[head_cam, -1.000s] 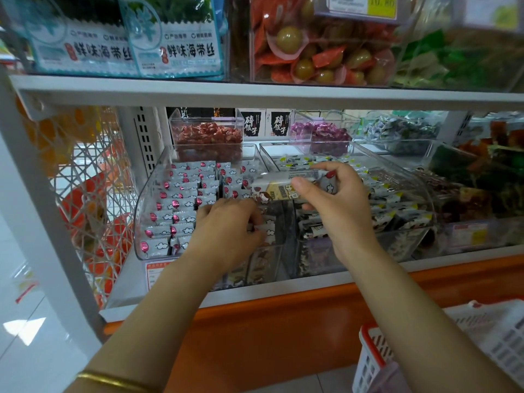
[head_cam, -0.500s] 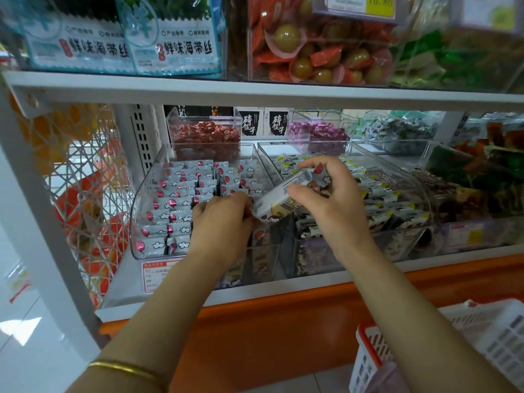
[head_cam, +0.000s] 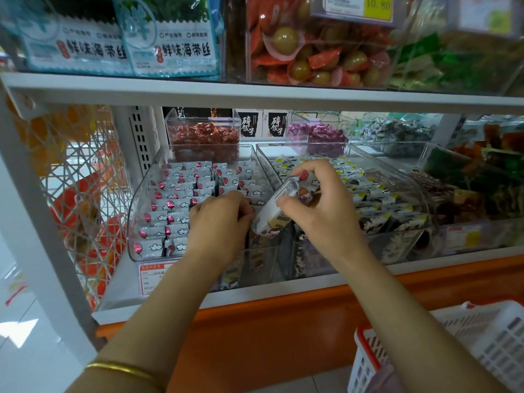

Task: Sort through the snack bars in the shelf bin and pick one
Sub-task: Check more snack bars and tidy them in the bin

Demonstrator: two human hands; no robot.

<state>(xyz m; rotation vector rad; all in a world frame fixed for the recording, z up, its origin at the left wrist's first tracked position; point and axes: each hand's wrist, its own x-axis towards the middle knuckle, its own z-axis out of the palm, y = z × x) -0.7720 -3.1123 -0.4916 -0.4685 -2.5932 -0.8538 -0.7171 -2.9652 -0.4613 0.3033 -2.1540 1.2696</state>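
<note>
One bar out and up for inspection! The snack bar was tilted in my right hand, pinched between thumb and fingertips, with its lower end pointing toward seven o'clock. It hung just above the front right corner of the shelf bin.

At nine o'clock from the bar was my left hand, knuckles up and fingers curled down into the bin. The fingertips were hidden, so I could not tell whether they were gripping anything or only parting the packets.

Out at ten o'clock, the wrapped bars lay in tidy rows, mostly undisturbed. At three o'clock, the neighbouring bin held a looser heap of other packets. Down at five o'clock, the basket waited, well apart from the bar.

Where did that leave me? I judged it roughly midway. A candidate was in hand, but with one hand down among the rows the sorting looked unfinished. The choice wasn't settled, and nothing had gone toward the basket yet.
</note>
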